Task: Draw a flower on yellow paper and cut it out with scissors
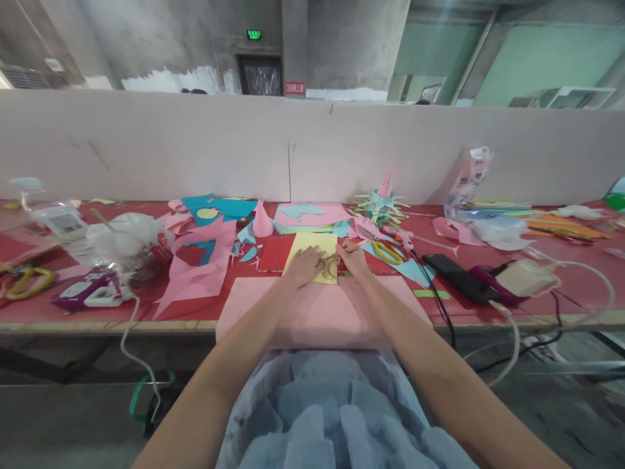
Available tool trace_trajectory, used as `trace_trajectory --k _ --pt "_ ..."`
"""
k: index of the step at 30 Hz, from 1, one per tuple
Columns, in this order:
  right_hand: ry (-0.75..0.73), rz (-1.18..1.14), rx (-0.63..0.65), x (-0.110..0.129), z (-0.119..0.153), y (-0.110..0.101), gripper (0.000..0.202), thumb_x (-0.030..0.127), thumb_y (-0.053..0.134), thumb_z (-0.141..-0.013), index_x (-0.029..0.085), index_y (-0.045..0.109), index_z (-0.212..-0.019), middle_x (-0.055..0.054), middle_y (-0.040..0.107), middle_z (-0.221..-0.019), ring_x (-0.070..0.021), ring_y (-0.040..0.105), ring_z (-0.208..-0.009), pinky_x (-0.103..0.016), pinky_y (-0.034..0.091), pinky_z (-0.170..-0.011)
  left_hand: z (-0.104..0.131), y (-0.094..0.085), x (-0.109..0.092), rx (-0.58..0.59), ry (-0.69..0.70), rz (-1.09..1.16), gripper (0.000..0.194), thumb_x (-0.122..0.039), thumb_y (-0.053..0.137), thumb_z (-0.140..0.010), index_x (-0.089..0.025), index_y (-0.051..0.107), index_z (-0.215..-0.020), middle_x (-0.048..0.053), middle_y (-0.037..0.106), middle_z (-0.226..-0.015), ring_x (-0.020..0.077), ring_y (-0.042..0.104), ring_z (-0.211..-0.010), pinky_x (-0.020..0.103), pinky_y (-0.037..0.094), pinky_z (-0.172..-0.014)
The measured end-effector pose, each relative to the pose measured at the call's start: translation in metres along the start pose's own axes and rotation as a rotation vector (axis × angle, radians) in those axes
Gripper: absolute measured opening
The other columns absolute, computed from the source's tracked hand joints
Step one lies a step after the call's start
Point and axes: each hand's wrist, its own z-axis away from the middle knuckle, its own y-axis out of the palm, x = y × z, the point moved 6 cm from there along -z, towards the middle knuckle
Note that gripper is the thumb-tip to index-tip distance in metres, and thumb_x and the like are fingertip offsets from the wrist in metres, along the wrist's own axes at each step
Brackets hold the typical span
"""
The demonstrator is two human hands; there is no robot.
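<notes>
If my outstretched left hand (303, 264) slips, my curled right hand (353, 255), grip unclear, could crease the yellow paper rectangle (321, 241) along its right edge.

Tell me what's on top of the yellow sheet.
The left hand lies on the yellow sheet, and dark curved lines show beside its fingers. The right hand is at the sheet's right edge. Whatever is beneath the left hand is covered.

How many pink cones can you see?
2: a pink cone left of the yellow paper, a second cone atop fringed blue paper to the right. Clutter may hide more.
</notes>
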Motion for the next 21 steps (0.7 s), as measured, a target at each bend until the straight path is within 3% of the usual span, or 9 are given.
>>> trace_trajectory --k 8,13,17,21 --pt "-0.016 0.123 -0.096 -0.0074 -0.0022 0.0017 0.025 0.033 0.046 -0.076 0.023 0.033 -0.056 0.005 0.048 -0.040 -0.0142 0.050 -0.047 -0.023 0.033 -0.050 0.0018 -0.0006 -0.0002 -0.002 -0.003 -0.008 0.041 -0.035 0.031 -0.094 -0.027 0.041 -0.132 0.003 0.037 -0.143 0.0213 0.033 -0.130 0.043 0.027 -0.106" --pt "-0.045 0.187 -0.186 -0.0038 -0.0017 -0.0032 0.022 0.029 0.044 -0.072 0.023 0.032 -0.056 0.002 0.054 -0.049 -0.0151 0.053 -0.053 -0.024 0.031 -0.051 0.0017 0.0006 0.0008 0.008 -0.006 -0.004 0.041 -0.035 0.029 -0.094 -0.027 0.041 -0.133 0.003 0.036 -0.144 0.0211 0.033 -0.130 0.042 0.027 -0.107" --pt "0.047 0.034 -0.148 -0.0061 -0.0007 -0.0052 0.022 0.031 0.043 -0.072 0.024 0.032 -0.055 0.002 0.050 -0.041 -0.0170 0.057 -0.054 -0.023 0.031 -0.047 0.0013 0.0022 0.0028 0.030 -0.015 0.009 0.043 -0.038 0.028 -0.095 -0.026 0.041 -0.134 0.003 0.034 -0.145 0.0214 0.032 -0.131 0.043 0.025 -0.108" --pt "0.026 0.008 -0.108 -0.0035 -0.0001 -0.0025 0.023 0.032 0.045 -0.072 0.024 0.033 -0.054 0.003 0.048 -0.039 -0.0166 0.057 -0.051 -0.023 0.033 -0.046 0.0013 0.0013 0.0032 0.025 -0.020 0.007 0.042 -0.037 0.028 -0.094 -0.027 0.040 -0.134 0.003 0.035 -0.145 0.0213 0.032 -0.131 0.043 0.024 -0.108"
